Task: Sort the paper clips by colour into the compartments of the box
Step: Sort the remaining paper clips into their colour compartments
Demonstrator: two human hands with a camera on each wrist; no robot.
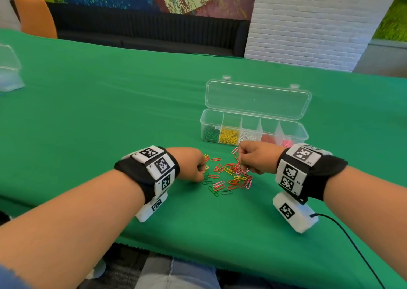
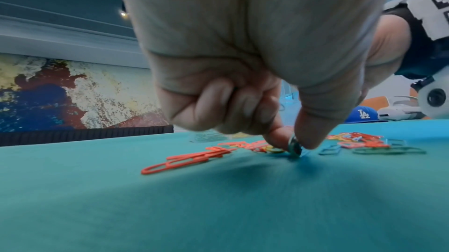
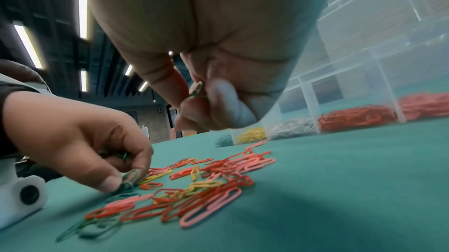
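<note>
A clear box (image 1: 295, 126) with its lid open holds green, yellow, white, red and pink clips in separate compartments. In front of it a loose pile of paper clips (image 1: 230, 176) in red, pink, yellow and green lies on the green cloth. My left hand (image 1: 201, 172) is at the pile's left edge. Its thumb and forefinger pinch a green clip (image 2: 295, 147) that touches the cloth. My right hand (image 1: 241, 161) hovers over the pile's right side, fingers curled. It holds a greenish clip (image 3: 196, 90) between thumb and fingers.
A second clear container (image 1: 8, 72) stands at the far left of the table. A black cable (image 1: 352, 240) runs off the right wrist unit across the cloth. An orange chair (image 1: 35, 15) and a dark bench stand beyond the table's far edge.
</note>
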